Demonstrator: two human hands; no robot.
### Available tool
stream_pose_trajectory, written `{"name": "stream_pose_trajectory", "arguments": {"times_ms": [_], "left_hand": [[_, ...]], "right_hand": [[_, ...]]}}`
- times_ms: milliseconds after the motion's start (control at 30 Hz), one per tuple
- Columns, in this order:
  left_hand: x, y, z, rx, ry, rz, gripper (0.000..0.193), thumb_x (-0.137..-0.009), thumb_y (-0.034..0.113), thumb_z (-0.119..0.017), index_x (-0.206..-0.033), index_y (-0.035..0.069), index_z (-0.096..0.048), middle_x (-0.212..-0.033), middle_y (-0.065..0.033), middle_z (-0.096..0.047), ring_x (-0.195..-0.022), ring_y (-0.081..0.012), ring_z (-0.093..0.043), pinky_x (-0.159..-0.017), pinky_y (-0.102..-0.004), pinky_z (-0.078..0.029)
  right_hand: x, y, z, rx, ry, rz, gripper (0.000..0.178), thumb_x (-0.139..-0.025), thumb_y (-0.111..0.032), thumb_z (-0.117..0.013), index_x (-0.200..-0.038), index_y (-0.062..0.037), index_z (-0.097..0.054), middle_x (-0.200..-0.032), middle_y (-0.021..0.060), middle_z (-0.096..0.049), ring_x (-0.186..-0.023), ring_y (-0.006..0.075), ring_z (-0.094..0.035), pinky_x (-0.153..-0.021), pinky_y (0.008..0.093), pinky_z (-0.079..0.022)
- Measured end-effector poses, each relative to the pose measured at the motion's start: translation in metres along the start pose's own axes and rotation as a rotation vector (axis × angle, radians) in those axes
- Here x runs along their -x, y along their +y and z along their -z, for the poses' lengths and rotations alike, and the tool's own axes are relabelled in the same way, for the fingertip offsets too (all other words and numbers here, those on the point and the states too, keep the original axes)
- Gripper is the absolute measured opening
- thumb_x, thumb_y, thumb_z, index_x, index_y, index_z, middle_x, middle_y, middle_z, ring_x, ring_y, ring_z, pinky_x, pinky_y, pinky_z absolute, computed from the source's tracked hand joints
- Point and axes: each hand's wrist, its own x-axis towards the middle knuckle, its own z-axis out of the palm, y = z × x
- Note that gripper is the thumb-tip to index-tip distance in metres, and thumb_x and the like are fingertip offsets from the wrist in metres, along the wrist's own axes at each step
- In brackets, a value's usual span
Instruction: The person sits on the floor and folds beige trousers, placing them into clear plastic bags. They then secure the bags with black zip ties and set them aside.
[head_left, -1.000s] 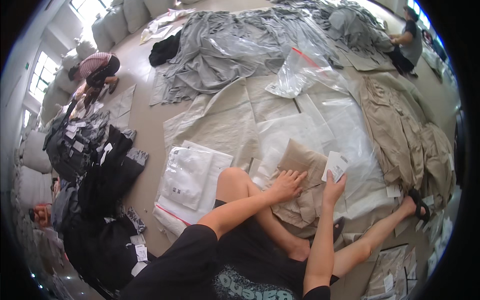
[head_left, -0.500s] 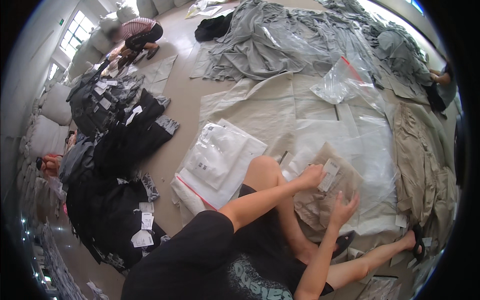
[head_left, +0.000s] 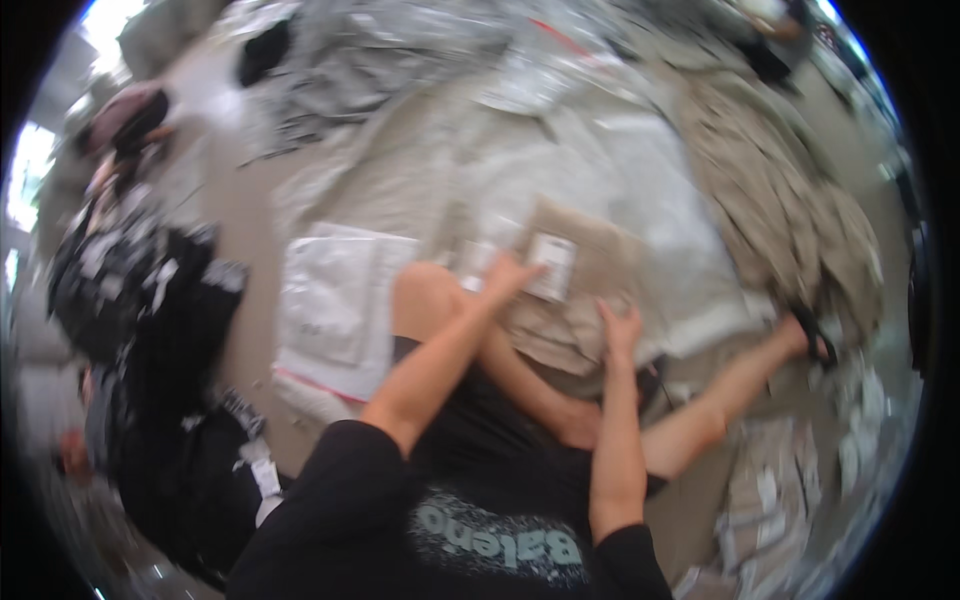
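Nearest us, past the dark shirt, the right hand (head_left: 622, 328) is at the near right edge of a folded tan garment (head_left: 605, 255), thumb and fingers spread apart; the blur leaves us unable to tell how firmly it touches. Just beyond, at the garment's left side, the left hand (head_left: 510, 272) seems to be pinching the left edge of a white tag (head_left: 553, 268), which lies over the cloth.

To do this well, we would steady the garment lightly with the right hand, so its folds do not slip, and set the tag straight and flat before loosening the left thumb. Pulling on the card could rumple the cloth, we judge.

The garment thus lies between the two hands: to the right of the left one, and to the left and far side of the right one. The tag sits right at the left fingertips, well apart from the right hand.

Left of the bent knee (head_left: 425, 295) we see white packets (head_left: 325, 300). Farther off, a tan cloth pile (head_left: 800, 210) lies on the right, and a clear bag (head_left: 535, 70) with a red strip lies before a grey cloth heap (head_left: 350, 95).
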Motion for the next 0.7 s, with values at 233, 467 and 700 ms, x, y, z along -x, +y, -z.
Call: {"name": "stream_pose_trajectory", "arguments": {"times_ms": [233,467,700], "left_hand": [[0.037,0.053,0.031,0.333,-0.278,-0.047,0.085,-0.079,0.038,-0.095,-0.135,-0.013,-0.058,-0.121,-0.0236,-0.073,-0.104,-0.0249,-0.074,-0.084,-0.0376,-0.061],[0.030,0.039,0.014,0.048,-0.189,-0.321,0.079,-0.081,0.038,-0.091,-0.129,-0.012,-0.054,-0.109,-0.0291,-0.075,-0.102,-0.0373,-0.076,-0.085,-0.0475,-0.060],[0.080,0.073,0.001,-0.308,-0.090,-0.354,0.059,-0.092,0.035,-0.076,-0.121,-0.012,-0.055,-0.101,-0.0357,-0.073,-0.094,-0.0506,-0.073,-0.084,-0.0554,-0.058]], "right_hand": [[0.018,-0.034,0.033,-0.075,-0.067,-0.087,0.105,-0.072,-0.039,-0.100,-0.146,0.0101,-0.044,-0.127,0.0283,-0.071,-0.117,0.0344,-0.071,-0.101,0.0426,-0.056],[-0.004,-0.004,0.022,0.123,-0.037,-0.003,0.099,-0.064,-0.032,-0.100,-0.138,0.0118,-0.051,-0.125,0.0317,-0.072,-0.116,0.0430,-0.072,-0.101,0.0449,-0.056],[0.020,-0.032,0.010,0.090,0.105,0.091,0.074,-0.076,-0.019,-0.085,-0.136,0.0104,-0.055,-0.122,0.0322,-0.072,-0.116,0.0462,-0.071,-0.100,0.0466,-0.055]]}}
